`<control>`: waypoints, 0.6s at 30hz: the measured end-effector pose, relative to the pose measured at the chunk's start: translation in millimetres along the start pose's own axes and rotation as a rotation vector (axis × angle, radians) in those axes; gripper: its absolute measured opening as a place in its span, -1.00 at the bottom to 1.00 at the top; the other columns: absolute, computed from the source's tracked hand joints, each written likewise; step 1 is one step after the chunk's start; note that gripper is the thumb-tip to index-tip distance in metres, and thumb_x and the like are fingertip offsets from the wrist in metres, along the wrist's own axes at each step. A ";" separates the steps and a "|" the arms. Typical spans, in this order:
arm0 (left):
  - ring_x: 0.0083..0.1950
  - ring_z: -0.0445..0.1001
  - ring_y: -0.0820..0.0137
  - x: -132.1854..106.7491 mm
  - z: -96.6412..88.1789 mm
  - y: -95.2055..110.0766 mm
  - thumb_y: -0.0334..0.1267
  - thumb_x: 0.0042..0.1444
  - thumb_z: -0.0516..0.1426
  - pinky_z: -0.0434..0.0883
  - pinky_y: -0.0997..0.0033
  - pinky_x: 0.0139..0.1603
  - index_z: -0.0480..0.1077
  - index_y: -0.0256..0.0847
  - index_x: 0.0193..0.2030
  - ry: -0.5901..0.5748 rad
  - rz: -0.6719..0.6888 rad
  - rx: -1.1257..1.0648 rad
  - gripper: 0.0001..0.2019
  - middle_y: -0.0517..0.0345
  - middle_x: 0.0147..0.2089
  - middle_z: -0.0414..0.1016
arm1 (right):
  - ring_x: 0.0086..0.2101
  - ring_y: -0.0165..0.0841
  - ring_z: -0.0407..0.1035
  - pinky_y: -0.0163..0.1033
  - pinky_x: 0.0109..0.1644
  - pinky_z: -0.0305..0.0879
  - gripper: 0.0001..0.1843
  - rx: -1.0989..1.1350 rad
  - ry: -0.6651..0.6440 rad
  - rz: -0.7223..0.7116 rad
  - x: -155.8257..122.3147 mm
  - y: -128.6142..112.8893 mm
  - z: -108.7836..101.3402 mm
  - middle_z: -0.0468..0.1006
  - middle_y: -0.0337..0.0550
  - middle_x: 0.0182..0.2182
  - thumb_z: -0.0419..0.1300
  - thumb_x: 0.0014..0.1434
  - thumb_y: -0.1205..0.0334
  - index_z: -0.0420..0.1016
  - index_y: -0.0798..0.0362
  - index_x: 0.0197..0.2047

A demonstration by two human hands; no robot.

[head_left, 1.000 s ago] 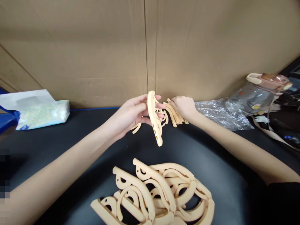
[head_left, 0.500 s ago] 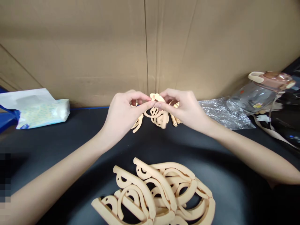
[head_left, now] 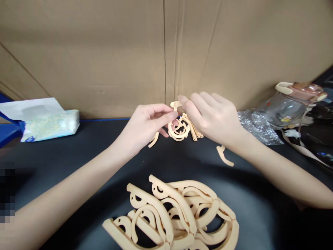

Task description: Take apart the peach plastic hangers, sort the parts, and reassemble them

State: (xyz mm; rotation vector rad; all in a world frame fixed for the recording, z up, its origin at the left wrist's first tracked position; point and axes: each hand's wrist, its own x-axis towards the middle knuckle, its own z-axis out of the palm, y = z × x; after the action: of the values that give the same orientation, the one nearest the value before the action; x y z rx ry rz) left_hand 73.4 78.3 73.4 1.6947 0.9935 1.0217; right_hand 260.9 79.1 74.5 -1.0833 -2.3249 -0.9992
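Observation:
My left hand (head_left: 153,125) pinches a small beige hanger part (head_left: 175,108) between thumb and fingers, above the back of the black table. Closed fingertips of my right hand (head_left: 208,114) grip the top end of that same part. Just below and behind the hands lie several curved beige hanger parts (head_left: 179,137), partly covered by the fingers. A beige hook-shaped piece (head_left: 225,157) shows under my right wrist; I cannot tell whether it lies on the table or hangs from the hand. Nearest to me is a pile of folded beige hangers (head_left: 179,208).
A soft white-and-blue packet (head_left: 50,125) lies at the left. Crinkled clear plastic wrap (head_left: 255,128) and a clear bottle with a brown lid (head_left: 286,104) are at the right. Tall brown cardboard (head_left: 104,59) closes off the back of the black table (head_left: 91,187).
My right hand has turned knuckles up and shifted slightly right and up. The hook-shaped piece has come into view under its wrist. My left hand has moved slightly right.

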 end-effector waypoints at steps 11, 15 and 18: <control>-0.45 0.47 0.53 13.2 16.9 -6.8 -0.28 0.09 0.25 0.49 0.52 -0.31 0.52 -0.30 -0.43 -0.023 -0.092 -0.161 -0.86 0.19 -0.46 0.53 | -0.50 -0.24 0.40 -0.23 -0.52 -0.05 -0.77 0.154 -0.371 0.282 -1.6 -8.6 11.2 0.59 0.08 -0.29 -0.04 0.32 0.34 0.36 0.21 -0.05; -0.41 0.51 0.48 11.9 20.4 -19.8 -0.18 0.08 0.25 0.52 0.47 -0.30 0.53 -0.28 -0.40 -0.065 -0.093 -0.087 -0.81 0.15 -0.41 0.56 | -0.50 -0.23 0.38 -0.20 -0.42 0.10 -0.77 0.217 -0.312 0.493 3.2 23.7 10.3 0.56 0.06 -0.41 -0.05 0.29 0.41 0.40 0.23 -0.11; -0.34 0.57 0.41 19.5 18.7 -38.5 -0.09 0.11 0.21 0.56 0.39 -0.24 0.53 -0.24 -0.30 0.020 -0.126 0.100 -0.76 0.15 -0.35 0.58 | -0.57 -0.36 0.32 -0.21 -0.35 0.24 -0.73 0.573 -0.157 0.601 3.8 49.4 11.9 0.53 -0.12 -0.48 -0.10 0.36 0.38 0.42 0.13 -0.16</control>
State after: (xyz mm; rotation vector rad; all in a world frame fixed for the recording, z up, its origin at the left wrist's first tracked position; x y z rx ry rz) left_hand 90.3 101.6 36.3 1.6821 1.1666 0.9220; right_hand 296.3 111.9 90.5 -1.4878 -1.9850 -0.0231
